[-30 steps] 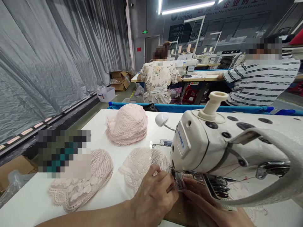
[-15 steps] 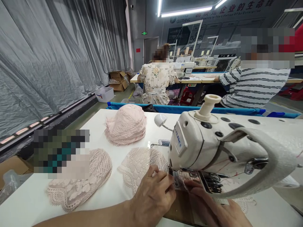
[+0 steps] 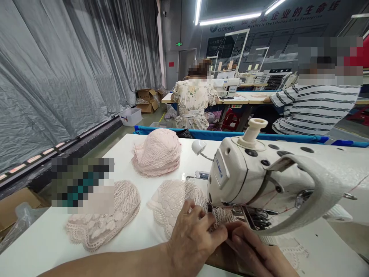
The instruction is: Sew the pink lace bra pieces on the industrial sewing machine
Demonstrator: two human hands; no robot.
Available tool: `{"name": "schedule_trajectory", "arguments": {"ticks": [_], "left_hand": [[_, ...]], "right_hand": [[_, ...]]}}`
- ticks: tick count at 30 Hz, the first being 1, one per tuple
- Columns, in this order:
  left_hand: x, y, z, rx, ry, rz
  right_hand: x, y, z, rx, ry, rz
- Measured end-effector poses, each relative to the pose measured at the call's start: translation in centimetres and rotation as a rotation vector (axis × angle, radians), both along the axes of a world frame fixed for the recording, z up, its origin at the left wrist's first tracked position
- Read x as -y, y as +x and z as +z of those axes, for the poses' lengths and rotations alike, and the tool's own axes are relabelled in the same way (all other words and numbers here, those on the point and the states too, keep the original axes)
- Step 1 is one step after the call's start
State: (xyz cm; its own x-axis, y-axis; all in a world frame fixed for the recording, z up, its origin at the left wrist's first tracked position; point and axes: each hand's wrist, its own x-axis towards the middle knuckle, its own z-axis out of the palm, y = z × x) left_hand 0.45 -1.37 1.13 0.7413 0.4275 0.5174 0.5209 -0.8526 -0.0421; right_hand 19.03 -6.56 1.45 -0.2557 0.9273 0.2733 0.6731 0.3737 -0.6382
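Just right of bottom centre, the left hand (image 3: 193,231) has its fingers curled at the near edge of the lace piece (image 3: 167,204), seemingly to steady it flat on the white table (image 3: 144,240). Whether its fingertips pinch the cloth I cannot tell. The right hand (image 3: 256,250) lies at lower right, its fingertips bunched against the left thumb — close in below the head of the sewing machine (image 3: 230,173). What they grip, if anything, is hidden; meeting there probably lets both hands guide the edge near the needle area.

The lace piece spreads from centre frame toward the machine and passes behind the left hand; more lace shows under the machine head, though I cannot tell whether it is one piece. At lower left lies a lace pile (image 3: 100,229), and above centre sits a stack of pink cups (image 3: 157,152) — both apart from the hands, likely to leave working room.
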Motion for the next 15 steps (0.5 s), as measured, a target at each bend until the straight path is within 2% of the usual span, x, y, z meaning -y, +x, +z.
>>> {"name": "schedule_trajectory", "arguments": {"ticks": [4, 8, 11, 15], "left_hand": [[0.0, 0.1, -0.1, 0.012, -0.001, 0.015], [0.0, 0.0, 0.0, 0.039, -0.017, 0.003], [0.0, 0.1, 0.0, 0.025, -0.013, 0.013], [0.0, 0.2, -0.3, -0.003, -0.006, 0.04]], "right_hand": [[-0.1, -0.3, 0.3, 0.042, 0.049, 0.015], [0.0, -0.1, -0.6, 0.112, 0.14, 0.042], [0.3, 0.0, -1.5, 0.164, 0.173, 0.008], [0.4, -0.1, -1.5, 0.185, 0.181, 0.016]]}}
